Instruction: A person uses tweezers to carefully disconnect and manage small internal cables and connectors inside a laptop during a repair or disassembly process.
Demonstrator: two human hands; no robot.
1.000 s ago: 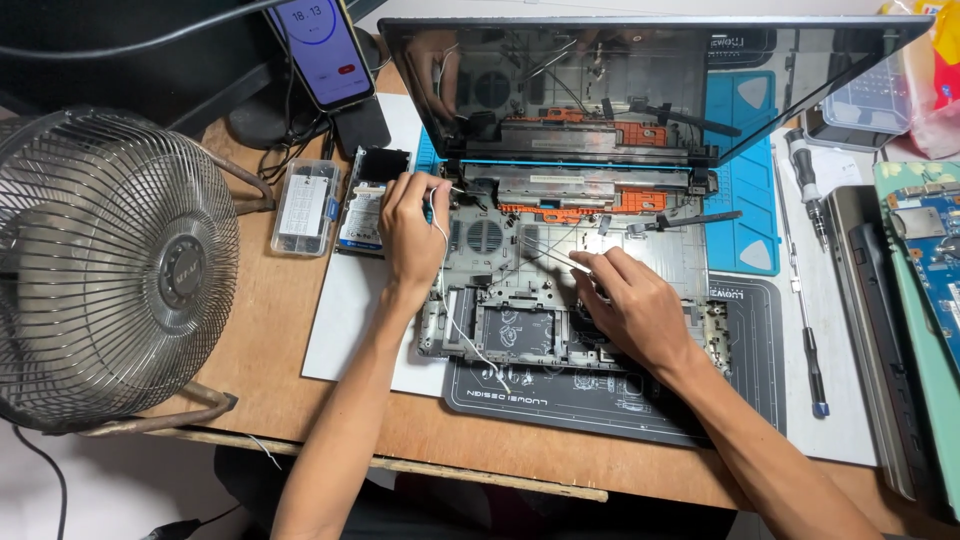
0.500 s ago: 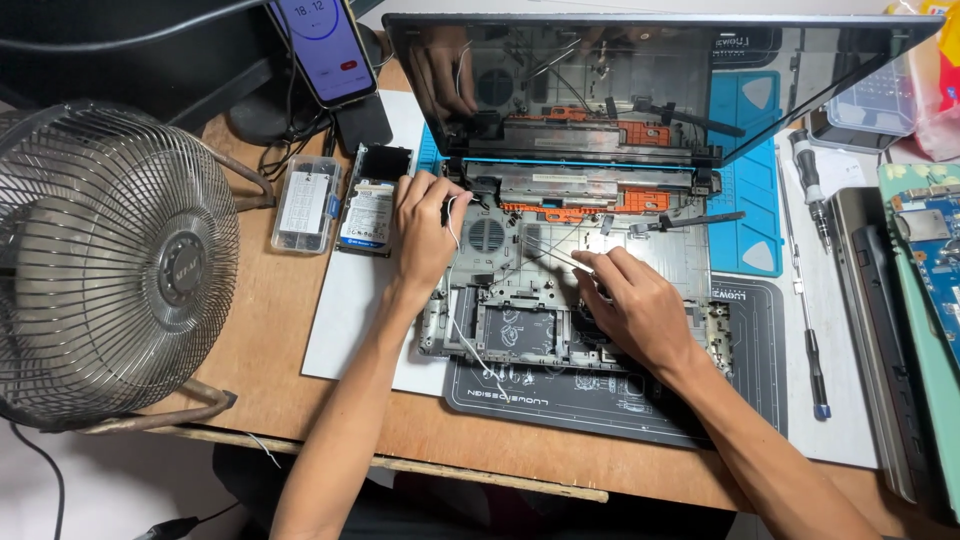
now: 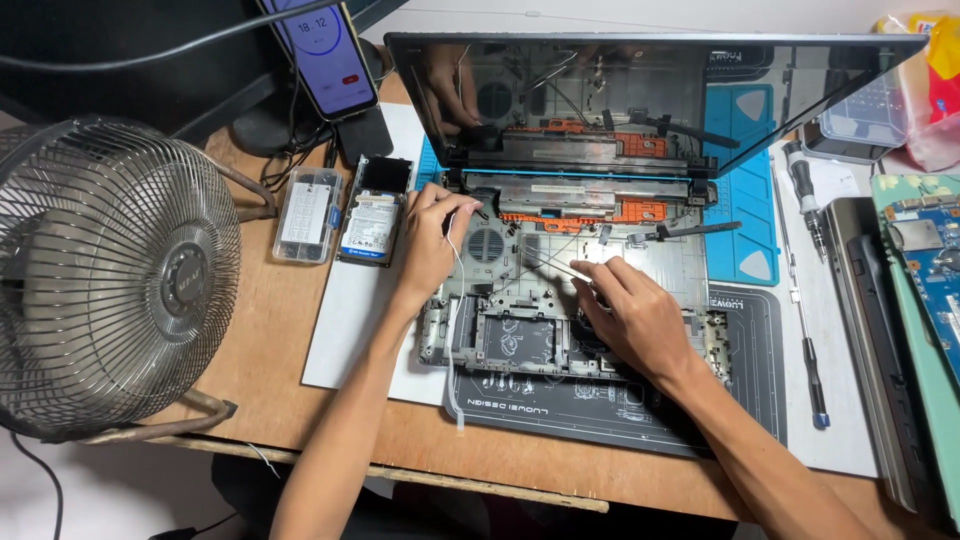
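An opened laptop chassis [image 3: 640, 262] lies on a dark repair mat [image 3: 740, 400], its dark screen [image 3: 640, 95] tilted up at the back. My left hand [image 3: 432, 240] rests on the chassis's left edge, fingers pinched on a thin white cable [image 3: 452, 330] that trails down to the mat. My right hand [image 3: 632, 318] lies over the middle of the chassis and grips thin metal tweezers [image 3: 556, 264], tips pointing left toward the round fan grille [image 3: 487, 243].
A wire-guard fan [image 3: 105, 275] stands at the left. A hard drive [image 3: 369, 224], a clear parts box [image 3: 307, 214] and a propped phone [image 3: 325, 55] sit left of the laptop. Screwdrivers [image 3: 808, 330], a grey laptop cover [image 3: 880, 340] and a circuit board [image 3: 925, 255] lie right.
My left hand has shifted slightly right along the chassis's left edge, pinching the white cable. My right hand with the tweezers has barely moved.
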